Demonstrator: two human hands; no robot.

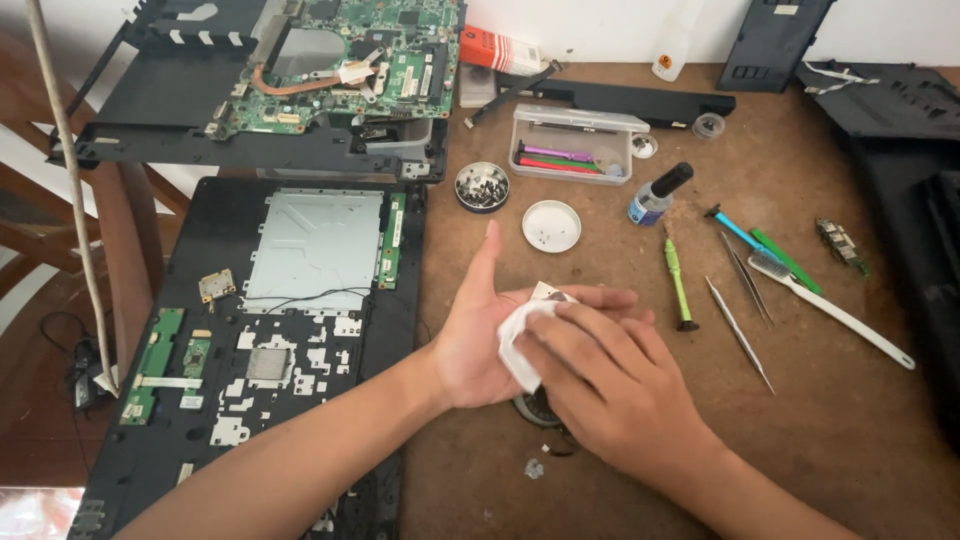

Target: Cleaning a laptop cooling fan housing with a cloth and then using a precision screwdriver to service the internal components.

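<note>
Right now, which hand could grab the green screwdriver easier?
Probably the right hand: it lies nearer the green screwdriver, on that side. The left hand lies palm up beneath the white tissue, farther away.

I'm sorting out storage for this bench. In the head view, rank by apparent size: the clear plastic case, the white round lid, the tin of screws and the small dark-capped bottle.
1. Clear plastic case, plainly largest.
2. White round lid and tin of screws: about alike, too close to rank.
3. Small dark-capped bottle, the smallest footprint, though it lies tilted.
</note>
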